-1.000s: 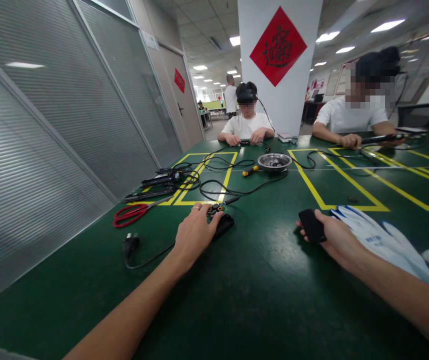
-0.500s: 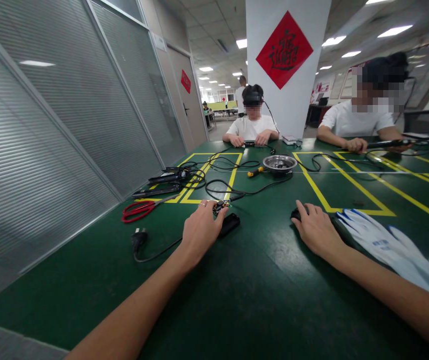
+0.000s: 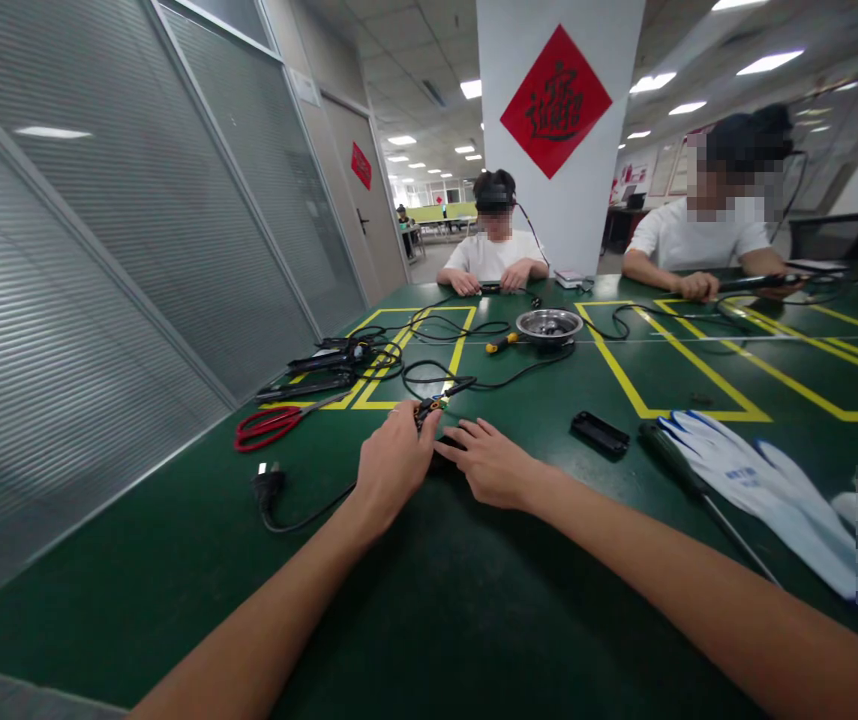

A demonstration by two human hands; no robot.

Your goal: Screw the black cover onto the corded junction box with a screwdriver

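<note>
The left hand pinches a circuit assembly just beyond a black shell, which the right hand mostly hides, fingers extended, grip unclear. Scissors and a plug lie left; another shell, a screwdriver and gloves right.

The left of the frame is filled by a glazed partition striped with horizontal slats. At upper centre-left, a door is marked by a small red sign. At upper centre, a white pillar is hung with a red diamond poster. The ceiling is lit by bright panels. The lower frame is spanned by a green counter.
</note>
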